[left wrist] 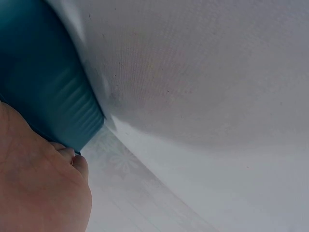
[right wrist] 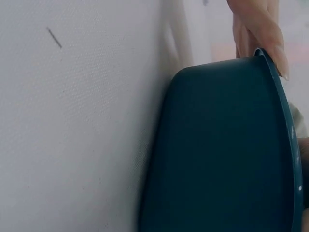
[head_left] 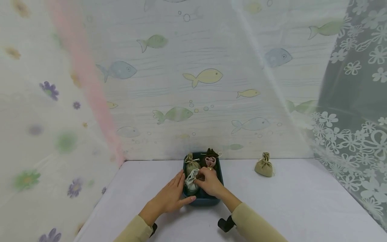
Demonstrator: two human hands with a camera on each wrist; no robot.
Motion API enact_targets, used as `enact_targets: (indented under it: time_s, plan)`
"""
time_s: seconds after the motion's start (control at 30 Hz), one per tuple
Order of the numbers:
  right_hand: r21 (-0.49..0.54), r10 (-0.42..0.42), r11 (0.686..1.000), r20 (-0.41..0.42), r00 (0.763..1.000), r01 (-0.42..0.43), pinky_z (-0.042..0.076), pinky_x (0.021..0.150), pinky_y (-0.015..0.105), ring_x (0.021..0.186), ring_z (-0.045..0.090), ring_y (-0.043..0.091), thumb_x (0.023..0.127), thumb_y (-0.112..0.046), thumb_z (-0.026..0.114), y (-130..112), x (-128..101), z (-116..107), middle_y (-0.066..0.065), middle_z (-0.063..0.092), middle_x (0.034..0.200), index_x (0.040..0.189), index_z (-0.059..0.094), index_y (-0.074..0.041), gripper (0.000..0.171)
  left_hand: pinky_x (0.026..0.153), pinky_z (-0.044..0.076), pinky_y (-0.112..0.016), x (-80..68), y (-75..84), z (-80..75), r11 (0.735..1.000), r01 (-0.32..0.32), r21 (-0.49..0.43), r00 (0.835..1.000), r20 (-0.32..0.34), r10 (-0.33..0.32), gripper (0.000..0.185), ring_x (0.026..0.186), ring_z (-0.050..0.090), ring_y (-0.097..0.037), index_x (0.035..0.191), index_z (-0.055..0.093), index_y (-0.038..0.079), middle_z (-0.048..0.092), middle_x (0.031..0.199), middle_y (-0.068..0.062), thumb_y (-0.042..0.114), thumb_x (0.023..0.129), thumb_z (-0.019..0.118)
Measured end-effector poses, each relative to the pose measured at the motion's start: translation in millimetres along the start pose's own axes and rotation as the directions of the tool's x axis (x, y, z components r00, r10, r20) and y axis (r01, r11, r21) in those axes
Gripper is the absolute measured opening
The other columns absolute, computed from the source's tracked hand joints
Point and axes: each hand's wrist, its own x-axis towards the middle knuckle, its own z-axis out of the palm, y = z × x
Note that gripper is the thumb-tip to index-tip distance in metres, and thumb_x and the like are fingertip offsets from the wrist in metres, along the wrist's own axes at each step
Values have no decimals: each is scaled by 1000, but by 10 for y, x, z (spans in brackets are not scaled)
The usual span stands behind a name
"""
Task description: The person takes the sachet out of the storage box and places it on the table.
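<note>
A dark teal plastic bin (head_left: 205,202) on the table holds several small drawstring pouches. My right hand (head_left: 210,181) reaches into it and pinches the pale mint pouch (head_left: 192,187) at the front left, near its gathered neck. Just behind stand an olive pouch (head_left: 191,165) and a pink-topped pouch (head_left: 210,162), with a dark brown pouch (head_left: 211,153) at the back. My left hand (head_left: 171,196) lies against the bin's left side with fingers straight; its thumb (right wrist: 277,50) rests over the front rim. In the left wrist view the palm is beside the bin wall.
A khaki drawstring pouch (head_left: 264,167) stands alone on the white-covered table (head_left: 290,201), right of the bin. Behind the table hangs a fish-print curtain (head_left: 178,134). Floral-patterned sheets hang along the left and right sides.
</note>
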Motion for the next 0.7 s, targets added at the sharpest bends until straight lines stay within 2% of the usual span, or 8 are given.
enact_targets:
  time_s: [0.17,0.4,0.7]
  plan:
    - [18,10,1000,-5,1000,-10,52,81,35,93,63,22,94,-10,72,-21,-13,-12,9,63,99,97,68,-3,8,121,26,-56,-7,-4,6,1000,-7,-12,1000,-9,7,109,155,17,-38,159,19,-9,10,169,-24,78,96,39]
    - [70,25,997,1,1000,-25,56,85,37,98,65,26,96,-10,70,-86,-84,-94,10,62,102,101,67,-2,10,123,25,-51,-11,5,36,1000,21,-9,999,26,-21,110,156,14,-34,161,17,-6,8,170,-21,80,95,37]
    - [106,17,994,-43,999,-13,58,86,38,100,66,29,96,-8,70,-202,-111,-360,9,64,104,100,64,-2,9,123,25,-51,-3,2,-6,1000,20,-5,1000,10,-20,111,156,15,-35,161,17,-7,8,170,-22,80,95,36]
